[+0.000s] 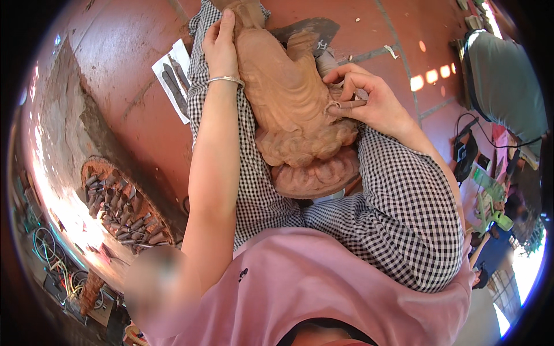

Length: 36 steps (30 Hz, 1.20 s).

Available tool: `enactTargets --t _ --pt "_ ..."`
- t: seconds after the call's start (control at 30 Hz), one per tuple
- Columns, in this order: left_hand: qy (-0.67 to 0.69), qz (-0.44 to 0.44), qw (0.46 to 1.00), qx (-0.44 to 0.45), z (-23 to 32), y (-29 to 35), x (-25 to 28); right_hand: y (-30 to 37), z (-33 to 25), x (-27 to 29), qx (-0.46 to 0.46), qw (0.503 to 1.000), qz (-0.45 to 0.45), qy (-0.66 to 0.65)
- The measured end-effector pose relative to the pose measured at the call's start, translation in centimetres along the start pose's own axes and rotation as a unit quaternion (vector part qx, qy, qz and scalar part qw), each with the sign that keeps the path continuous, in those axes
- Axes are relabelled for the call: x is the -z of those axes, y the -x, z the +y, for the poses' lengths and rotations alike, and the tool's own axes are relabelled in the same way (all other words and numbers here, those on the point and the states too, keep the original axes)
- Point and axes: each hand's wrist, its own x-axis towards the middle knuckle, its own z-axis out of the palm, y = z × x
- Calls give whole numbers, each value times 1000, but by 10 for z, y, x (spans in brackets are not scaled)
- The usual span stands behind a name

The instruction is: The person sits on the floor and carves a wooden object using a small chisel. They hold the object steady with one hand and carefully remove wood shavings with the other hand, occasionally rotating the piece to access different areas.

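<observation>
A carved wooden statue (280, 86) with draped folds and a lumpy, scalloped base lies tilted across my lap, its base toward me. My left hand (221, 46) is closed on the statue's far left side, thumb on top; the other fingers are partly hidden. At the statue's right edge, my right hand (375, 104) is closed in a pinch on a small brown rolled strip (350, 105). The strip looks like folded sandpaper, and its end touches the carving just above the base.
Two dark flat tools (175, 86) lie on white paper left of my leg. Further left, a thick wooden slab (69, 109) bears a hollow with several carving chisels (124, 210). A dark flat piece (323, 29) sits beyond the statue. Another person's clothed leg (502, 75) is at far right.
</observation>
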Motion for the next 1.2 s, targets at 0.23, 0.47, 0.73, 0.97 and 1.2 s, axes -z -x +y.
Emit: enactTargets --t 0.23,0.47,0.73,0.97,1.2 --pt "2 -13 1000 -4 11 8 -2 -7 -4 -6 130 970 36 204" --pt "14 -36 999 -37 21 11 -9 -7 -5 -7 185 948 65 250" --pt "-38 17 999 -1 17 9 -9 -5 3 -3 128 979 41 156" --pt "15 -28 999 -5 19 10 -9 -11 -7 -6 99 981 26 164" --pt "20 -35 999 -7 15 7 -6 -19 -4 -8 161 967 7 199"
